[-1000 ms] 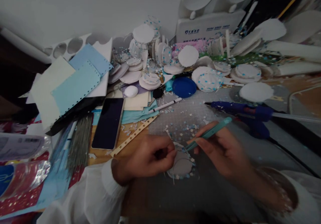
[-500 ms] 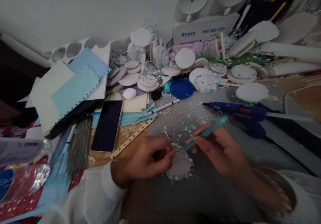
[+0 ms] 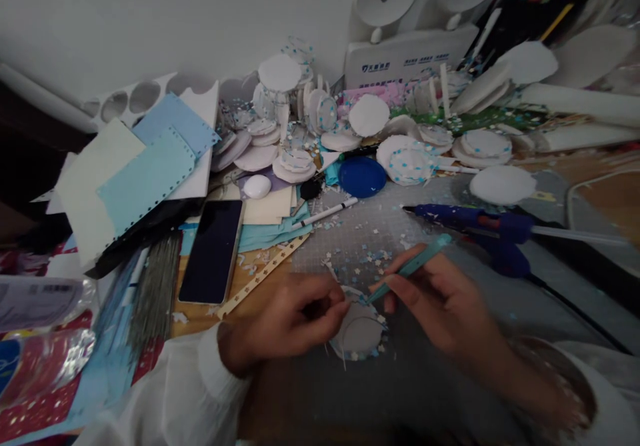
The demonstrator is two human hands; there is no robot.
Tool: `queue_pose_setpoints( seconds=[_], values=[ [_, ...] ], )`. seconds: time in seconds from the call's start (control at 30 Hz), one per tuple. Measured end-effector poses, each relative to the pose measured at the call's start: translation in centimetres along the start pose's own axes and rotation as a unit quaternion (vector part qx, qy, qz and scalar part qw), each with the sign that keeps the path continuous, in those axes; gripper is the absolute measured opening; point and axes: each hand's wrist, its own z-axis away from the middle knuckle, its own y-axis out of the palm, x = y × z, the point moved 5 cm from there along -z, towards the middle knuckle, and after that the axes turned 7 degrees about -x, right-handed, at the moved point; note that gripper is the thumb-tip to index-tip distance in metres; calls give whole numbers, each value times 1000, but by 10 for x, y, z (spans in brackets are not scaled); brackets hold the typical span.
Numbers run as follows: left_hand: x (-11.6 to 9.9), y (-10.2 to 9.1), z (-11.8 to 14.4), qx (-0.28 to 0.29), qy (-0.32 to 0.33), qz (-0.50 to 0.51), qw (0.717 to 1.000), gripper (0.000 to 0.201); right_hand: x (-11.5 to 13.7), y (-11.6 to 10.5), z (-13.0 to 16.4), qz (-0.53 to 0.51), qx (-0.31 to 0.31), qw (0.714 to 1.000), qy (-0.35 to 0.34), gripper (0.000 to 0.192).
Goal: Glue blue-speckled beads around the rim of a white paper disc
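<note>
- Head view: left hand, fingers curled, pins the round white foam disc on the grey cutting mat.
- Right hand grips teal tweezers; the tip has barely shifted since earlier, staying at the disc's star-dotted rim.

We see white disc flat on grey mat, just before us, rim dotted with tiny blue and white bits (stars, it seems). Its left edge sits under our left hand's fingertips. Teal tweezers slant from upper right down to lower left, tip touching disc's upper rim, pinched in our right hand.
</note>
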Motion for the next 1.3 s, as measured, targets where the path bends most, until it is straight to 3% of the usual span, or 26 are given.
queue_pose_setpoints(
  seconds=[0.67, 0.97, 1.13, 1.3],
  values=[
    [6, 4, 4, 29, -71, 74, 994, 29, -5, 2, -6, -8, 14, 998, 53, 29],
    [6, -4, 1, -20, -101, 144, 984, 27, -5, -4, -5, -71, -4, 997, 31, 17],
    [8, -6, 2, -20, -99, 152, 983, 27, -6, -7, -4, -72, -19, 997, 17, 13],
    [5, -5, 1, -10, -70, 98, 993, 29, 10, -15, -5, 10, -95, 993, -70, 5]
  ],
)
